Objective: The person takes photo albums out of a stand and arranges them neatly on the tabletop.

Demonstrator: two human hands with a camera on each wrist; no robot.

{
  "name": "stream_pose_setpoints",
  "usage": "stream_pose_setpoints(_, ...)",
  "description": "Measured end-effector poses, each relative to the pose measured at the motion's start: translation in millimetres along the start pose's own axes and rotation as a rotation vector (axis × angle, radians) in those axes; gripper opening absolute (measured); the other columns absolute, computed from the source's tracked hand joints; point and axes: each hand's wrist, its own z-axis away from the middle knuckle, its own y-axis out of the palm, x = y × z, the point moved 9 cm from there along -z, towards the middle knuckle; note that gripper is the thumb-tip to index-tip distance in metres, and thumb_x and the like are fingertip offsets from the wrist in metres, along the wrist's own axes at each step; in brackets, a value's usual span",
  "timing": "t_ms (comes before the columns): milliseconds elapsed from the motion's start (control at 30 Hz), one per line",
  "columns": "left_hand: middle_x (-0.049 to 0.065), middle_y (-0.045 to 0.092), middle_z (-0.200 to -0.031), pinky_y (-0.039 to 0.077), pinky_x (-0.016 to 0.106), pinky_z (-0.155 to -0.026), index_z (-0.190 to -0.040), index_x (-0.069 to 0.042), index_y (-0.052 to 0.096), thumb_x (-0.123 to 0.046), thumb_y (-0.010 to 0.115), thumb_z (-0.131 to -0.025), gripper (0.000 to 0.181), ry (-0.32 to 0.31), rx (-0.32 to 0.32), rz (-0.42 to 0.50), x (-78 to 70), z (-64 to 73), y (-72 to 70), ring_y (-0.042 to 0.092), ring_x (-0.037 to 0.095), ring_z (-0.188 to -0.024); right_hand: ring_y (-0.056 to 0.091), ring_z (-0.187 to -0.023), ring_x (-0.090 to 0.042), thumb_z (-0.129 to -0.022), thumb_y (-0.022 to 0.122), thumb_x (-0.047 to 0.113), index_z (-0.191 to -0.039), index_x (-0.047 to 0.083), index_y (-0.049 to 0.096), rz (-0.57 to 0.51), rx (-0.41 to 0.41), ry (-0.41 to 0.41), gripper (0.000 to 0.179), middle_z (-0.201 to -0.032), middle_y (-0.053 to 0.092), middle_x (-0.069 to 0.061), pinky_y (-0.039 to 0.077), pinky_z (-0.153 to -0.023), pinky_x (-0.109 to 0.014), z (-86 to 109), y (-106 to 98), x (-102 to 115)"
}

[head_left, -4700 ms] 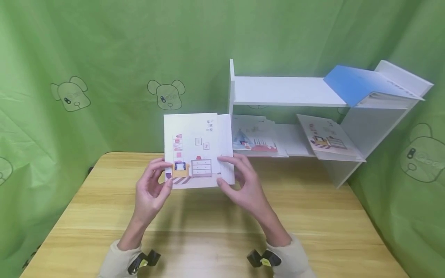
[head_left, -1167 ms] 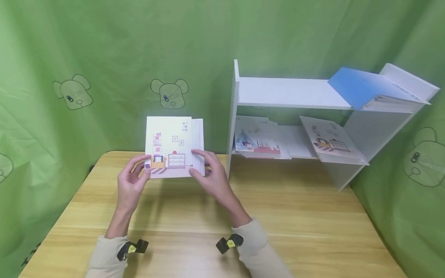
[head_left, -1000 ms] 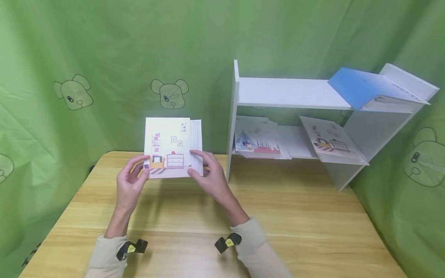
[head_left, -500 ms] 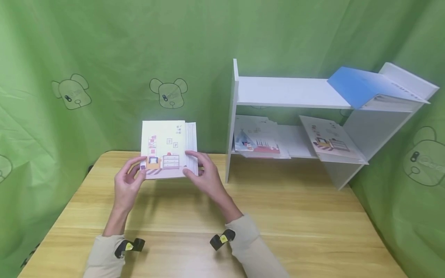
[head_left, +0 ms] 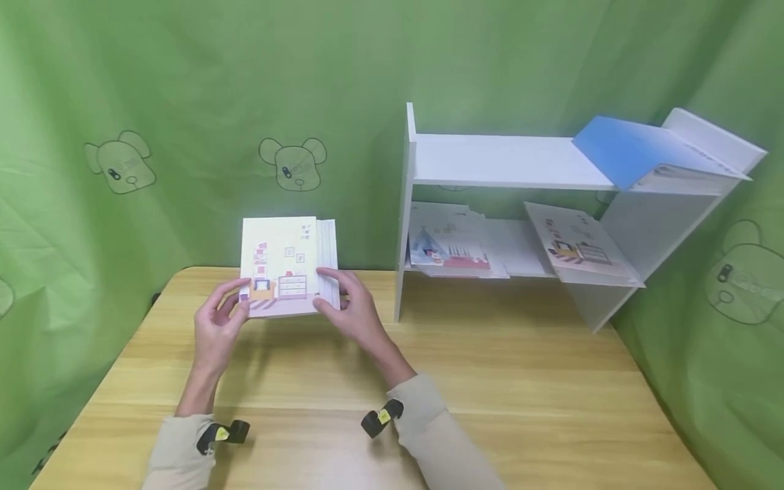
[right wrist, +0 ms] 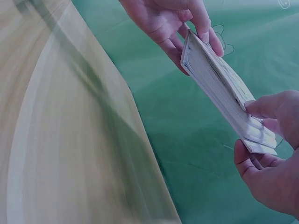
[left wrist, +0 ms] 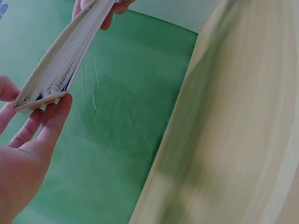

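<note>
A small stack of white notebooks (head_left: 275, 265) is held up above the far left part of the table, its top cover printed with an armchair and a chest of drawers. My left hand (head_left: 216, 330) grips the left edge, thumb in front. On the opposite side my right hand (head_left: 355, 309) pinches the edge, where the layers stick out in steps. From the left wrist camera, the thick page block (left wrist: 65, 56) shows edge-on between both hands. In the right wrist view the layered ends (right wrist: 261, 135) lie between the right thumb and fingers.
At the back right of the wooden table (head_left: 490, 381) stands a white two-level shelf (head_left: 490, 160). A blue binder (head_left: 649, 150) lies tilted on its upper board. Below are tent-print notebooks (head_left: 450, 241) and a leaning armchair-print notebook (head_left: 578, 245). Green cloth (head_left: 355, 68) hangs behind.
Both hands have carried the notebook stack leftward, away from the shelf's left side, and a little lower in the head view. The grip on both edges stays the same.
</note>
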Motion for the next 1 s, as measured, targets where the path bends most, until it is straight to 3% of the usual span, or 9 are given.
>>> stream_pose_setpoints(300,0.018,0.040,-0.135,0.052,0.032,-0.086,-0.126,0.011,0.049,0.015,0.047,-0.088,0.038,-0.058,-0.048,-0.009,8.3,0.6,-14.5,0.052,0.028,-0.113,0.056,-0.096,-0.022,-0.081,0.074,0.015,-0.130,0.024,0.057,-0.002,-0.001,0.010,0.052,-0.122,0.053,-0.005,0.057,-0.071,-0.024,-2.0,15,-4)
stream_pose_setpoints(800,0.016,0.042,-0.135,0.054,0.028,-0.083,-0.126,0.011,0.051,0.014,0.049,-0.088,0.037,-0.120,-0.146,-0.014,19.5,0.9,-37.8,0.056,0.024,-0.109,0.056,-0.092,-0.021,-0.081,0.074,0.016,-0.130,0.022,0.057,0.019,-0.027,0.023,0.052,-0.120,0.054,-0.004,0.055,-0.067,-0.018,-3.4,41,-14)
stream_pose_setpoints(1000,0.015,0.041,-0.136,0.053,0.027,-0.083,-0.127,0.010,0.050,0.011,0.049,-0.089,0.037,-0.142,-0.154,-0.027,23.8,-0.3,-41.8,0.056,0.022,-0.109,0.057,-0.093,-0.022,-0.080,0.075,0.014,-0.130,0.022,0.057,0.013,-0.034,0.059,0.053,-0.123,0.053,-0.004,0.055,-0.068,-0.017,-3.8,45,-16)
